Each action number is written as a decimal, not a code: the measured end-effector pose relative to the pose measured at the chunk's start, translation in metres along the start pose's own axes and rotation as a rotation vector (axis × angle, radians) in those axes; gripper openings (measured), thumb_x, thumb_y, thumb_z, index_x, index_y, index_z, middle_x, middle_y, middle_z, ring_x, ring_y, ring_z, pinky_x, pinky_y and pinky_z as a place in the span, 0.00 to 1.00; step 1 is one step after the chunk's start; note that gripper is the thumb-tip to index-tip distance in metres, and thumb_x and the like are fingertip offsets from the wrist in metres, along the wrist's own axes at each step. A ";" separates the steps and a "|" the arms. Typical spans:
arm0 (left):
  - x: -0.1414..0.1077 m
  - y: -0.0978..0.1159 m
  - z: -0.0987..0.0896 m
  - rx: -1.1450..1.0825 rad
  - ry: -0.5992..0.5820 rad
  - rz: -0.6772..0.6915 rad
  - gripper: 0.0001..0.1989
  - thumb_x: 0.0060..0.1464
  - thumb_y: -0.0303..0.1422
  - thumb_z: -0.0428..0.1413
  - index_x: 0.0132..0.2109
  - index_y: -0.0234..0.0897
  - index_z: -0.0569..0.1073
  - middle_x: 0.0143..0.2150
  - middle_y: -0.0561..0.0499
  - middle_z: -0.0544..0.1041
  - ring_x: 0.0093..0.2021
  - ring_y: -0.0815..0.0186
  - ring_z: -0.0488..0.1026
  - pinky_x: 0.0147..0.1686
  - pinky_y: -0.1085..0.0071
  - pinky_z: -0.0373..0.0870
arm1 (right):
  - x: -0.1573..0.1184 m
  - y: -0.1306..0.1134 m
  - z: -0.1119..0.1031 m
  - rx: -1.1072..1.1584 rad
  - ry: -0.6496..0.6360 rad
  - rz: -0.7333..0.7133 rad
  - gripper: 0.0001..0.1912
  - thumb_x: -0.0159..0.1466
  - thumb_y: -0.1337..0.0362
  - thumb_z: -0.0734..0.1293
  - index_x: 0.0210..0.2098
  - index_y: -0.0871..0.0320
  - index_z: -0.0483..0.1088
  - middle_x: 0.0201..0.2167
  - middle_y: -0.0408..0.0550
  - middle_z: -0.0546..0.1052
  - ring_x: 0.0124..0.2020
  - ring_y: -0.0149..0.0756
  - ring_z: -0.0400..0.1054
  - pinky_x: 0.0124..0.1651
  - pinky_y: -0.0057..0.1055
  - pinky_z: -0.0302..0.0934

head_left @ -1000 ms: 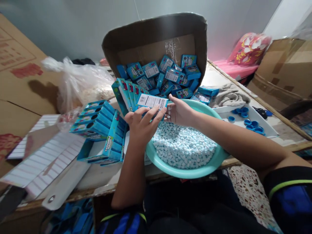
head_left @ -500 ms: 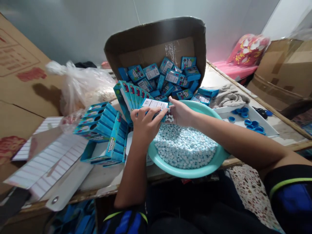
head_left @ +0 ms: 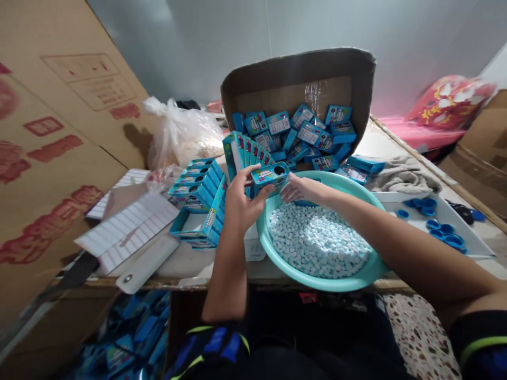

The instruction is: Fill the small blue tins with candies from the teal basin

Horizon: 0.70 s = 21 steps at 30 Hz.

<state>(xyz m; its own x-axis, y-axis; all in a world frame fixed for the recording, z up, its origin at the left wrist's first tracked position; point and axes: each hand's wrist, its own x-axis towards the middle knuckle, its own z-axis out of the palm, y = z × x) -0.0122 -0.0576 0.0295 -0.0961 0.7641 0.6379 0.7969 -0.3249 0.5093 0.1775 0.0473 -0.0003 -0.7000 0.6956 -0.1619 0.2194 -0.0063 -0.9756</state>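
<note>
My left hand grips a small blue candy box between thumb and fingers, its face with the dark round hole turned up. Close against the box's right end is my right hand, its fingers curled together; whatever they hold is hidden. Below both hands a turquoise basin contains a heap of small white and pale blue candies. Part of another blue box shows behind my right wrist, at the basin's far side. Left of my left hand, a blue display tray carries several upright boxes with round holes.
Behind the basin, a tipped carton holds many blue boxes. To the right lie a grey cloth and a white tray with blue caps. White striped sheets and a plastic bag are on the left.
My left hand has turned the candy box from tipped toward my right palm to hole-side up. My right hand, earlier open with candies in it, has curled its fingers. The view has swung left.
</note>
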 end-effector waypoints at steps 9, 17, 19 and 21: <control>-0.047 -0.019 -0.016 0.206 0.262 -0.254 0.23 0.58 0.43 0.61 0.56 0.37 0.68 0.52 0.43 0.76 0.50 0.58 0.76 0.49 0.61 0.76 | -0.012 0.011 0.003 -0.816 -0.194 -0.021 0.16 0.63 0.51 0.70 0.38 0.58 0.78 0.41 0.56 0.80 0.40 0.49 0.72 0.47 0.42 0.64; -0.062 -0.021 -0.026 0.090 0.196 -0.308 0.26 0.55 0.38 0.62 0.59 0.39 0.67 0.60 0.41 0.72 0.59 0.57 0.72 0.60 0.58 0.72 | -0.013 0.004 0.008 -1.165 -0.392 -0.006 0.27 0.60 0.54 0.73 0.56 0.60 0.72 0.54 0.58 0.75 0.49 0.51 0.71 0.44 0.36 0.62; -0.061 -0.009 -0.038 0.131 0.379 -0.149 0.23 0.59 0.40 0.58 0.59 0.37 0.68 0.58 0.42 0.72 0.58 0.59 0.73 0.60 0.58 0.71 | -0.014 0.003 0.008 -1.158 -0.429 0.007 0.25 0.61 0.54 0.73 0.53 0.60 0.73 0.50 0.56 0.77 0.44 0.47 0.71 0.39 0.34 0.59; -0.060 0.000 -0.050 0.180 0.574 -0.010 0.20 0.61 0.41 0.53 0.54 0.32 0.69 0.50 0.42 0.74 0.52 0.60 0.75 0.55 0.56 0.74 | -0.014 0.002 0.008 -1.132 -0.448 0.021 0.21 0.61 0.56 0.73 0.50 0.60 0.74 0.46 0.54 0.78 0.40 0.44 0.70 0.35 0.33 0.56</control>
<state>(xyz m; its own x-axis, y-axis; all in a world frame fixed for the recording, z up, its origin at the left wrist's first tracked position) -0.0360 -0.1316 0.0201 -0.3710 0.3277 0.8689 0.8779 -0.1813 0.4432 0.1820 0.0313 -0.0009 -0.8125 0.3918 -0.4316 0.5459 0.7710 -0.3278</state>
